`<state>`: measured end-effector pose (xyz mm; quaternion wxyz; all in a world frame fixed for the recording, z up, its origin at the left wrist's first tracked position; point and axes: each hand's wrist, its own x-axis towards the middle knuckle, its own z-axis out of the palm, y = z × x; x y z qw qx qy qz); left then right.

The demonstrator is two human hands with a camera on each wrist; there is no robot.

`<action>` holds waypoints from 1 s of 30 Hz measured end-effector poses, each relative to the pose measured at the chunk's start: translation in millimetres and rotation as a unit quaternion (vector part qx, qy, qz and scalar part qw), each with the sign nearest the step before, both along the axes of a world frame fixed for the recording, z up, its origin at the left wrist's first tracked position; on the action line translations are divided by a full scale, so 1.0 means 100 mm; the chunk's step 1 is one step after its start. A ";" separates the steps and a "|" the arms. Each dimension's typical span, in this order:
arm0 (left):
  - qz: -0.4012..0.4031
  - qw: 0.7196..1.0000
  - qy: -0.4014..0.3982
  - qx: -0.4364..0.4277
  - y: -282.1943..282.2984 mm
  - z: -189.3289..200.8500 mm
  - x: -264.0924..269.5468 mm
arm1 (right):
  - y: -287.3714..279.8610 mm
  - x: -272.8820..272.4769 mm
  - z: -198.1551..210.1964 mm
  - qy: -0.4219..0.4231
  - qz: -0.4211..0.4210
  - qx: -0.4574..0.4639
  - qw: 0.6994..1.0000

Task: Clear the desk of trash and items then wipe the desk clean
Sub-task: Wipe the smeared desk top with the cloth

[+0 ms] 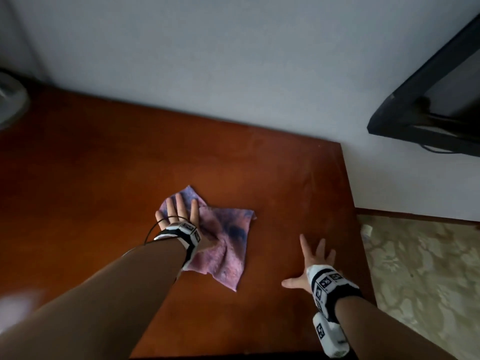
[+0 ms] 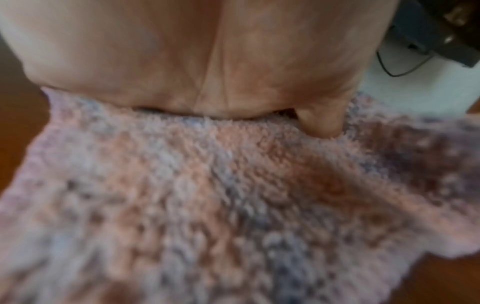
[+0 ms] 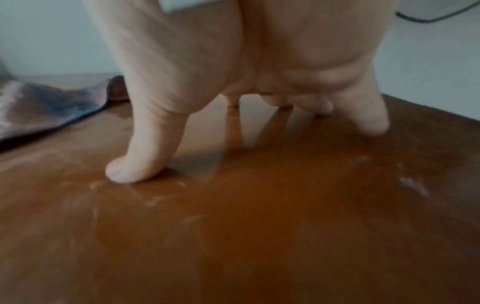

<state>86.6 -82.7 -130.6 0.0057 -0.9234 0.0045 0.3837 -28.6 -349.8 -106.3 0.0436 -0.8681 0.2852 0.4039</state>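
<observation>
A pink and blue mottled cloth (image 1: 223,242) lies spread on the brown wooden desk (image 1: 104,178). My left hand (image 1: 179,210) presses flat on the cloth's far left corner, fingers straight. In the left wrist view the palm (image 2: 207,61) bears down on the fluffy cloth (image 2: 233,195). My right hand (image 1: 313,266) rests on the bare desk to the right of the cloth, fingers spread and straight. The right wrist view has its thumb (image 3: 137,164) and fingertips touching the desk (image 3: 259,236), which carries faint pale smears, with the cloth (image 3: 46,111) at the left.
A black monitor (image 1: 436,105) with a cable stands off the desk's right edge, against the pale wall (image 1: 233,61). A patterned floor (image 1: 428,268) lies below on the right. A grey round object (image 1: 10,102) sits at the desk's far left.
</observation>
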 end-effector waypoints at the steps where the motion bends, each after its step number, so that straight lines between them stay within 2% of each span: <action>1: 0.022 1.000 -0.002 0.001 -0.12 0.00 0.06 | -0.12 -0.02 -0.03 -0.004 -0.008 0.016 1.000; 8: 0.113 0.992 -0.060 0.001 -0.80 0.07 0.20 | -0.44 -0.08 -0.06 -0.011 0.062 0.081 0.995; 11: 0.088 0.995 -0.052 0.000 -1.19 0.01 -0.08 | -0.95 -0.21 0.00 -0.037 0.101 0.090 0.990; 14: 0.068 0.997 -0.024 -0.002 -1.61 -0.05 -0.33 | -1.30 -0.38 -0.06 -0.009 0.141 0.066 0.988; 19: 0.074 0.996 -0.049 -0.005 -2.02 -0.09 -0.14 | -1.33 -0.36 -0.15 0.004 0.151 0.085 0.985; 23: 0.073 0.995 -0.060 -0.020 -2.03 -0.10 -0.18 | -1.32 -0.35 -0.11 0.017 0.161 0.079 0.984; 27: 0.058 0.997 -0.038 0.022 -1.68 -0.16 -0.73 | -1.30 -0.34 -0.08 0.022 0.170 0.070 0.983; 30: 0.092 0.994 -0.055 0.038 -1.30 -0.17 -1.02 | -1.30 -0.33 -0.10 0.022 0.166 0.068 0.983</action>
